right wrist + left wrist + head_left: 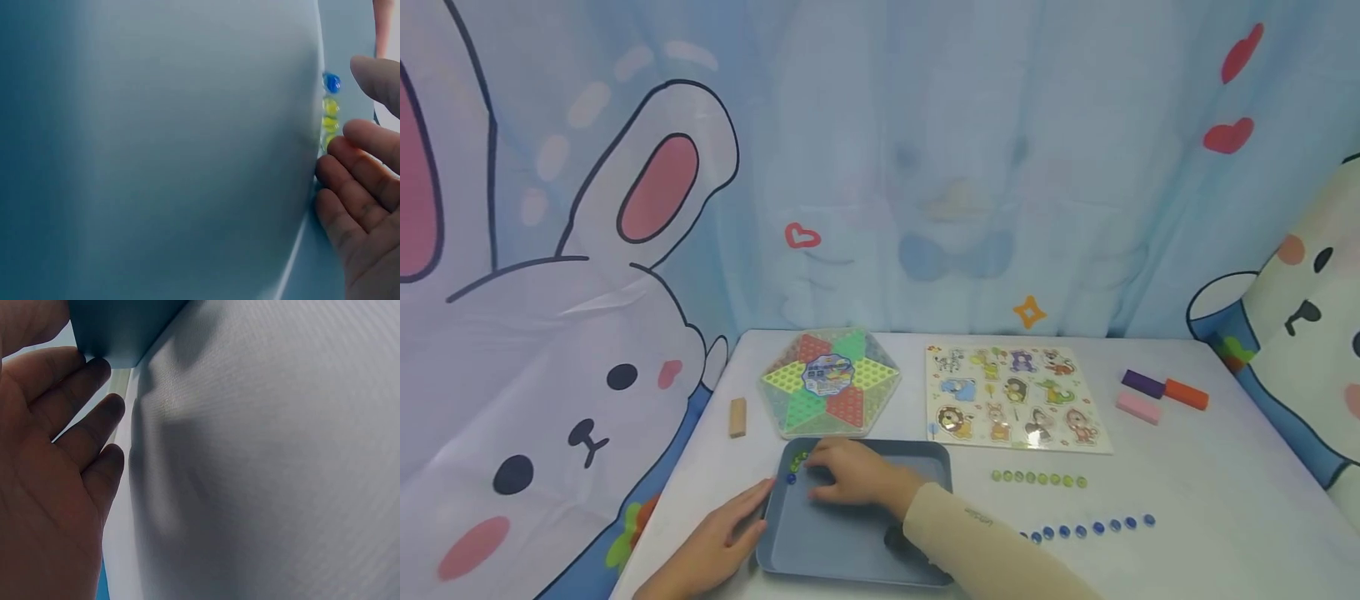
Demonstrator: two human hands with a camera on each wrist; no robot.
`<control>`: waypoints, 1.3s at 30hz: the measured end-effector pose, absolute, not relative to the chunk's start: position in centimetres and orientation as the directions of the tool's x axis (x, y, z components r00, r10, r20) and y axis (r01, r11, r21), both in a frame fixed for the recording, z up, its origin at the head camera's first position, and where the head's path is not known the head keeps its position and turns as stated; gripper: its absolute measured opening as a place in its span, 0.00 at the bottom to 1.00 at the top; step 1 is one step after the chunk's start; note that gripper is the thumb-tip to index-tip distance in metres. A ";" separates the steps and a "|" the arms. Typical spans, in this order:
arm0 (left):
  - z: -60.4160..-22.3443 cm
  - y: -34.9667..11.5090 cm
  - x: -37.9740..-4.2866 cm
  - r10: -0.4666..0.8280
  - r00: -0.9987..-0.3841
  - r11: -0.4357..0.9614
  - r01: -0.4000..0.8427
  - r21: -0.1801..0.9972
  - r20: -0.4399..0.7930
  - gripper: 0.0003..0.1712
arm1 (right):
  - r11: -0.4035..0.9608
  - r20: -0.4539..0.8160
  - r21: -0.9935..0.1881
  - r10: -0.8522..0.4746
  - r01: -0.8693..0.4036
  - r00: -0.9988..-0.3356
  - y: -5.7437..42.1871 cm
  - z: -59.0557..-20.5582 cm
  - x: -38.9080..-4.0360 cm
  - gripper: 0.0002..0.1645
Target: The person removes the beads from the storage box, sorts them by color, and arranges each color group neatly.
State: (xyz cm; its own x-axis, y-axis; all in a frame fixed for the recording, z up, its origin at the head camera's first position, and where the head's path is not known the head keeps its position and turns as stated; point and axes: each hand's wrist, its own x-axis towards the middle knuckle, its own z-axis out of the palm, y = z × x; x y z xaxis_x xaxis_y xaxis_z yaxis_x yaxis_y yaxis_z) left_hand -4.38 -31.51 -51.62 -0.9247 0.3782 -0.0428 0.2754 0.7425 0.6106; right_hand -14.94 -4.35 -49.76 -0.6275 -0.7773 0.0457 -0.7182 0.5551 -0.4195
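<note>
A blue-grey tray (835,546) lies on the table. In its far left corner, yellow-green glass marbles (800,457) and one blue marble (792,478) form a short line along the wall. My right hand (857,473) reaches into the tray beside them. The right wrist view shows its fingertips (334,165) right at the yellow marbles (330,123), the thumb apart from the fingers and the blue marble (332,82) beyond. My left hand (718,537) rests its fairly straight fingers against the tray's left outer wall; the left wrist view shows these fingers (84,434) next to the wall.
A row of yellow-green marbles (1043,478) and a row of blue marbles (1081,531) lie right of the tray. Behind stand a hexagonal star-patterned game board (829,379) and an animal puzzle board (1015,400). A wooden block (737,417) lies left; purple, orange (1186,394) and pink blocks lie right.
</note>
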 end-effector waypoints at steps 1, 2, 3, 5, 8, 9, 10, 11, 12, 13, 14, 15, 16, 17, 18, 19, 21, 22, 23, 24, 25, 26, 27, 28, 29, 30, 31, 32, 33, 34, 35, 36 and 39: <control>-51.6 -31.5 -4.4 0.378 -0.925 0.742 0.275 0.612 -0.043 0.35 | 0.553 0.049 -0.426 -0.776 -0.716 -0.629 -4.5 -49.8 -14.9 0.29; -51.6 -31.4 -4.4 0.379 -0.925 0.740 0.274 0.614 -0.044 0.35 | 0.552 0.053 -0.430 -0.775 -0.714 -0.630 -4.7 -49.9 -14.9 0.30; -51.6 -31.4 -4.4 0.378 -0.924 0.741 0.272 0.614 -0.047 0.35 | 0.550 0.057 -0.432 -0.774 -0.715 -0.631 -4.9 -50.0 -14.9 0.30; -51.6 -31.3 -4.4 0.377 -0.924 0.740 0.263 0.619 -0.058 0.35 | 0.548 0.063 -0.437 -0.772 -0.713 -0.632 -5.2 -50.0 -14.8 0.29; -51.5 -31.2 -4.4 0.376 -0.924 0.741 0.251 0.623 -0.075 0.35 | 0.551 0.067 -0.436 -0.768 -0.711 -0.636 -5.8 -49.9 -14.7 0.28; -51.6 -31.2 -4.4 0.375 -0.924 0.741 0.249 0.623 -0.077 0.35 | 0.556 0.066 -0.433 -0.765 -0.709 -0.640 -5.9 -49.8 -14.6 0.27; -51.6 -31.2 -4.4 0.375 -0.924 0.742 0.249 0.623 -0.077 0.35 | 0.560 0.067 -0.431 -0.762 -0.708 -0.644 -6.0 -49.7 -14.6 0.27; -51.6 -31.2 -4.4 0.375 -0.924 0.742 0.250 0.622 -0.077 0.35 | 0.566 0.067 -0.428 -0.758 -0.705 -0.649 -6.2 -49.6 -14.5 0.26; -51.7 -31.2 -4.4 0.375 -0.924 0.744 0.252 0.619 -0.075 0.35 | 0.570 0.066 -0.426 -0.755 -0.703 -0.652 -6.3 -49.5 -14.4 0.25; -51.7 -31.2 -4.4 0.375 -0.924 0.745 0.255 0.616 -0.072 0.35 | 0.575 0.066 -0.423 -0.751 -0.700 -0.657 -6.4 -49.4 -14.3 0.24; -51.8 -31.2 -4.4 0.376 -0.924 0.745 0.258 0.615 -0.068 0.35 | 0.579 0.068 -0.422 -0.748 -0.698 -0.661 -6.5 -49.3 -14.2 0.24; -51.8 -31.2 -4.4 0.378 -0.924 0.745 0.262 0.614 -0.064 0.35 | 0.581 0.071 -0.424 -0.744 -0.695 -0.665 -6.7 -49.2 -14.1 0.23; -51.8 -31.2 -4.4 0.379 -0.923 0.744 0.265 0.614 -0.061 0.35 | 0.582 0.076 -0.427 -0.740 -0.692 -0.669 -6.8 -49.1 -14.0 0.22; -51.9 -31.2 -4.4 0.380 -0.923 0.740 0.265 0.618 -0.058 0.35 | 0.584 0.080 -0.427 -0.736 -0.690 -0.672 -6.9 -49.1 -13.9 0.21; -51.9 -31.2 -4.4 0.381 -0.923 0.739 0.269 0.618 -0.054 0.35 | 0.587 0.085 -0.425 -0.732 -0.689 -0.676 -7.1 -49.0 -13.8 0.20; -51.8 -31.1 -4.4 0.381 -0.923 0.737 0.269 0.620 -0.052 0.35 | 0.591 0.092 -0.422 -0.727 -0.688 -0.680 -7.2 -49.0 -13.7 0.19; -51.7 -31.1 -4.4 0.380 -0.924 0.735 0.269 0.623 -0.049 0.34 | 0.599 0.093 -0.422 -0.718 -0.681 -0.690 -7.4 -48.9 -13.6 0.17; -51.7 -31.0 -4.3 0.378 -0.924 0.735 0.267 0.623 -0.050 0.34 | 0.603 0.091 -0.422 -0.715 -0.677 -0.693 -7.5 -48.9 -13.5 0.16; -51.6 -31.0 -4.3 0.376 -0.925 0.735 0.265 0.624 -0.050 0.34 | 0.607 0.089 -0.419 -0.712 -0.675 -0.696 -7.6 -48.9 -13.4 0.15; -51.6 -31.0 -4.3 0.374 -0.926 0.738 0.264 0.621 -0.051 0.34 | 0.610 0.085 -0.421 -0.710 -0.671 -0.699 -7.7 -48.9 -13.4 0.14; -51.5 -30.9 -4.2 0.371 -0.927 0.739 0.260 0.622 -0.053 0.34 | 0.612 0.080 -0.422 -0.709 -0.668 -0.700 -7.7 -48.9 -13.3 0.13; -51.5 -30.9 -4.2 0.368 -0.928 0.740 0.257 0.622 -0.055 0.34 | 0.614 0.075 -0.426 -0.708 -0.665 -0.702 -7.8 -48.9 -13.3 0.13; -51.5 -30.9 -4.2 0.366 -0.929 0.741 0.254 0.621 -0.056 0.34 | 0.614 0.073 -0.427 -0.708 -0.664 -0.702 -7.8 -48.9 -13.2 0.12; -51.4 -30.9 -4.2 0.364 -0.930 0.742 0.253 0.621 -0.056 0.34 | 0.615 0.072 -0.425 -0.709 -0.665 -0.702 -7.9 -48.9 -13.2 0.12; -51.4 -30.9 -4.2 0.363 -0.930 0.742 0.252 0.621 -0.056 0.34 | 0.616 0.070 -0.420 -0.710 -0.666 -0.701 -7.9 -49.0 -13.2 0.11; -51.4 -30.9 -4.2 0.362 -0.931 0.743 0.252 0.620 -0.056 0.34 | 0.617 0.069 -0.416 -0.712 -0.669 -0.699 -8.0 -49.1 -13.2 0.11; -51.4 -30.9 -4.2 0.360 -0.931 0.743 0.250 0.621 -0.056 0.35 | 0.616 0.069 -0.414 -0.713 -0.670 -0.698 -8.0 -49.1 -13.2 0.10; -51.4 -30.9 -4.2 0.360 -0.931 0.743 0.250 0.621 -0.056 0.35 | 0.615 0.069 -0.409 -0.715 -0.674 -0.695 -8.0 -49.1 -13.2 0.10; -51.4 -31.0 -4.2 0.360 -0.931 0.744 0.250 0.620 -0.056 0.35 | 0.614 0.072 -0.401 -0.719 -0.680 -0.691 -8.0 -49.2 -13.2 0.10; -51.4 -31.0 -4.2 0.360 -0.931 0.745 0.250 0.619 -0.056 0.35 | 0.611 0.075 -0.396 -0.723 -0.685 -0.687 -8.1 -49.2 -13.2 0.10; -51.4 -31.0 -4.2 0.359 -0.931 0.745 0.249 0.619 -0.058 0.35 | 0.607 0.079 -0.393 -0.726 -0.691 -0.683 -8.1 -49.2 -13.2 0.09; -51.4 -31.1 -4.2 0.359 -0.931 0.745 0.248 0.620 -0.059 0.35 | 0.601 0.088 -0.390 -0.730 -0.697 -0.678 -8.1 -49.2 -13.2 0.09; -51.3 -31.2 -4.2 0.360 -0.931 0.744 0.253 0.619 -0.052 0.35 | 0.585 0.123 -0.382 -0.735 -0.716 -0.666 -8.1 -49.1 -13.3 0.09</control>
State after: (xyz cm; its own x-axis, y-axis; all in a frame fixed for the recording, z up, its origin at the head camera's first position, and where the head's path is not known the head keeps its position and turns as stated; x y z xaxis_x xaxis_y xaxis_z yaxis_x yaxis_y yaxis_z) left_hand -4.23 -31.18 -51.31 -0.9315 0.3601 -0.0522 0.2527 0.7435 0.6191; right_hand -13.27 -8.11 -49.05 -0.6665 -0.7353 0.1230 -0.7156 0.5846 -0.3823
